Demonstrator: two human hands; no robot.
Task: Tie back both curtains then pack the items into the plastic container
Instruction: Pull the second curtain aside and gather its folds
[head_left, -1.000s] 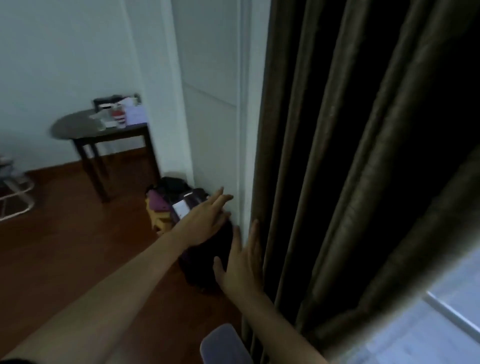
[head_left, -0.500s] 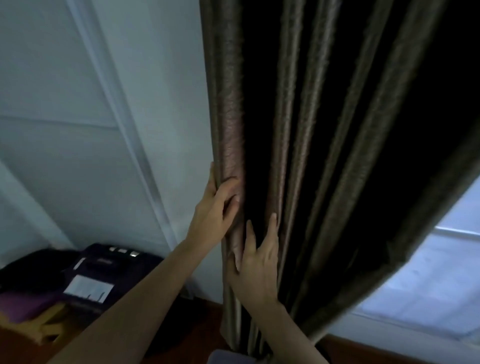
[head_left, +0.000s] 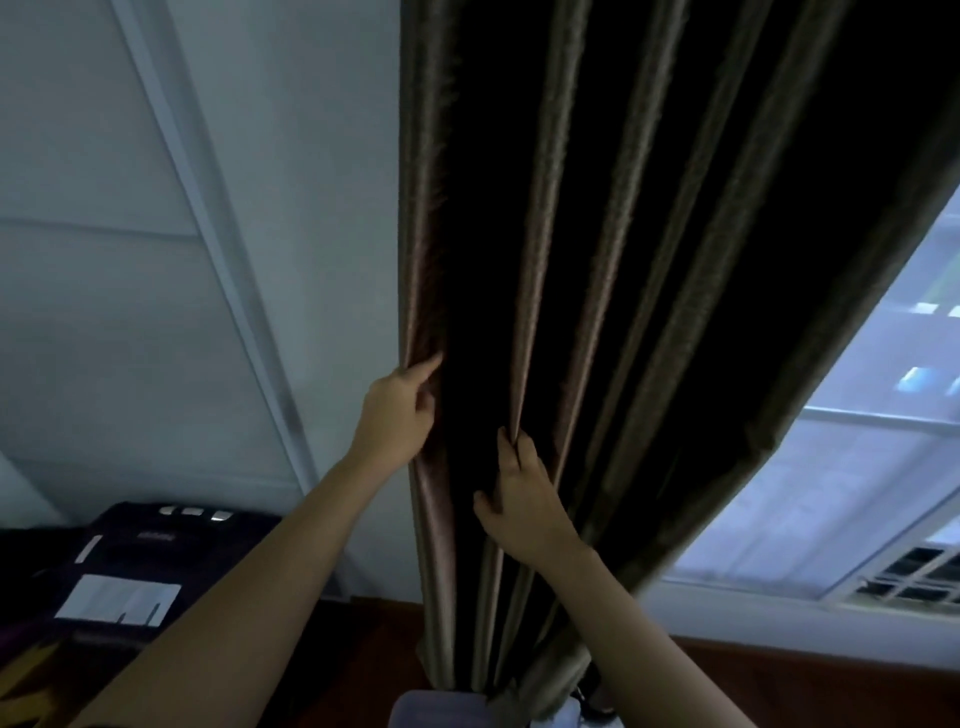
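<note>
Hands (head_left: 397, 415) wider apart on curtain (head_left: 649, 260)

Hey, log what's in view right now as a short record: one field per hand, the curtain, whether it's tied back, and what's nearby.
left hand: grips the left edge fold of the curtain
right hand: lower and further right, pinches another fold
curtain: dark brown, hangs in long pleats, covers part of the window
tie-back: none visible, curtain not yet tied
nearby: dark bag at lower left, white wall behind
</note>
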